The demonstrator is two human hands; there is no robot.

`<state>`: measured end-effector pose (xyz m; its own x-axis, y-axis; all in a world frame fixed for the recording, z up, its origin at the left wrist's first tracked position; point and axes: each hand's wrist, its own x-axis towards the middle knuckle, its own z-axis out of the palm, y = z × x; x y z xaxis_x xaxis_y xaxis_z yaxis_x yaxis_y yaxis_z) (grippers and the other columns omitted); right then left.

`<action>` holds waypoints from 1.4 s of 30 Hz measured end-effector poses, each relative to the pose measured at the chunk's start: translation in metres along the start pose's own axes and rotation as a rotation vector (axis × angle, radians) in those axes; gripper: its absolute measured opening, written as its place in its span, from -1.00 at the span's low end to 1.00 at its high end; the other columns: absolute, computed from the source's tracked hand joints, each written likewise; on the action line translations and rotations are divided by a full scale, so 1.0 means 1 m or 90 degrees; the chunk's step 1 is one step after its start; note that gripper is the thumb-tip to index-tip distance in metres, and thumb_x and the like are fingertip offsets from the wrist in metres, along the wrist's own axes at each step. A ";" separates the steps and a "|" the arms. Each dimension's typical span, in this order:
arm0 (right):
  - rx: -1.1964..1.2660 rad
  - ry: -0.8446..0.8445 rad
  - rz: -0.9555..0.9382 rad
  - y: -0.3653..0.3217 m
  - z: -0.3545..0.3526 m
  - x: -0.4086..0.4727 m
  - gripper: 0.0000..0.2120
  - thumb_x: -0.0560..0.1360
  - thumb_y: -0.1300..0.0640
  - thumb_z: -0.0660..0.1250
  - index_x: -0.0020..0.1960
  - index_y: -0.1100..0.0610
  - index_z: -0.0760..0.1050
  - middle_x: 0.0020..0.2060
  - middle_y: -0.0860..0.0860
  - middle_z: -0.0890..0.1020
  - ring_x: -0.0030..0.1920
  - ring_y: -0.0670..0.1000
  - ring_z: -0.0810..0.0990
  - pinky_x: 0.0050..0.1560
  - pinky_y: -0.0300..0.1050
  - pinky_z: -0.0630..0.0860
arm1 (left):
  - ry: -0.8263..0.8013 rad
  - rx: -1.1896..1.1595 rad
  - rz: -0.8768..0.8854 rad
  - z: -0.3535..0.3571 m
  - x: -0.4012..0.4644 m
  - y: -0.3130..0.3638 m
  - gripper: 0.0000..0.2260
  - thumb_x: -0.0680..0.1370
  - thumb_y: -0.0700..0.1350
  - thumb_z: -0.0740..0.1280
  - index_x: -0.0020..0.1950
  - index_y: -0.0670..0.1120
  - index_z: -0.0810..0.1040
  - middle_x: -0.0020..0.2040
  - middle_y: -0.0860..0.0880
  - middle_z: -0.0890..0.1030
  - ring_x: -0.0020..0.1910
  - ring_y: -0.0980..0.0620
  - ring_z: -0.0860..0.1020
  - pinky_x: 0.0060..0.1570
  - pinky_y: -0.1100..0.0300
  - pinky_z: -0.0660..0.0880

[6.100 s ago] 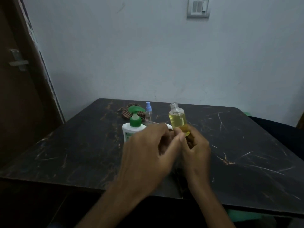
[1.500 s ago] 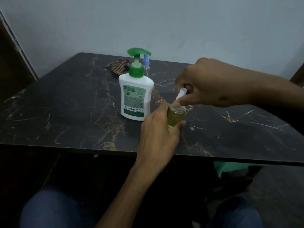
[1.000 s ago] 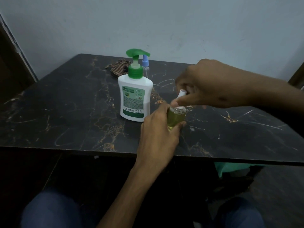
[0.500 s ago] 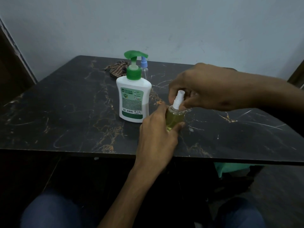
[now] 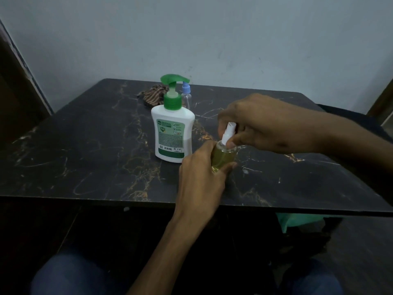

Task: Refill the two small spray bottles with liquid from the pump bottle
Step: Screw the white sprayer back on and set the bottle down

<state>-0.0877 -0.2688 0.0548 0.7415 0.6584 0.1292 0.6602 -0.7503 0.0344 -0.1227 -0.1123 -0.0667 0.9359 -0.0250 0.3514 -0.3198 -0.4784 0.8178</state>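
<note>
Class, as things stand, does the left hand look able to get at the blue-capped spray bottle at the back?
Probably not directly: the left hand grips the yellow-filled bottle, and the pump bottle stands right in front of the blue-capped spray bottle.

Table top (image 5: 89, 150): black, marble-patterned, with gold-orange veining and pale whitish scratch lines.

Pump bottle (image 5: 172, 135): white body; green pump head and green collar; label printed in green and white, with a solid green band along the bottom edge.

Near spray bottle (image 5: 223, 157): clear body showing yellow-green liquid; white sprayer top (image 5: 228, 130).

Far spray bottle (image 5: 186, 96): clear, colourless body; light blue sprayer top.

Cloth (image 5: 154, 95): striped brown and tan, lying at the rear of the table.

Wall (image 5: 212, 39): plain pale grey-blue.

Door frame (image 5: 14, 86): dark brown.

Trousers (image 5: 70, 275): blue.

Object below the table edge (image 5: 297, 220): green.
</note>
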 end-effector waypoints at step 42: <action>0.369 0.161 0.348 0.091 0.111 0.048 -0.39 0.51 -0.09 0.50 0.47 0.04 0.40 0.29 0.02 0.60 0.19 0.03 0.60 0.20 -0.04 0.56 | 0.219 0.106 0.023 -0.090 -0.030 -0.029 -0.48 0.47 -0.08 0.58 0.39 0.10 0.52 0.26 0.23 0.63 0.20 0.33 0.59 0.20 0.51 0.39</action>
<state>0.0209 -0.2990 -0.0460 0.9717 0.1251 0.2006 0.2233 -0.7645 -0.6047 -0.1547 -0.0188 -0.0604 0.8112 0.2375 0.5343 -0.2973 -0.6193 0.7267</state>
